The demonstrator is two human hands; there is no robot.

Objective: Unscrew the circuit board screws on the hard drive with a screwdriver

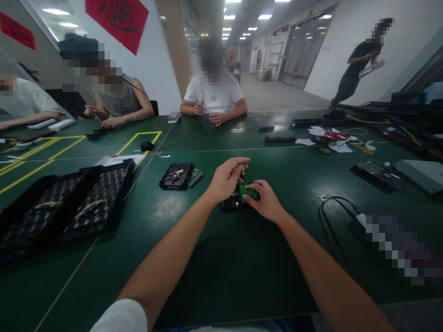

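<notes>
Pinched upright in my left hand (pixel 224 180) is a small screwdriver (pixel 242 172) with a yellow and black handle. Its tip is hidden behind my fingers, over a black hard drive (pixel 229 204) lying flat on the table. My right hand (pixel 267 201) grips a green circuit board (pixel 246 190) on the right part of that drive, fingers bent over its edge. Left of my hands lies another black hard drive (pixel 176 176) with small pieces on top, and a loose circuit board (pixel 196 177) rests against its right side.
Black trays (pixel 114 198) stand at the left on the green table (pixel 194 286). To the right are a cable (pixel 323 207), a drive with a board (pixel 377 174) and a grey box (pixel 420 175). A person (pixel 214 94) sits opposite; others sit left, and one stands back right.
</notes>
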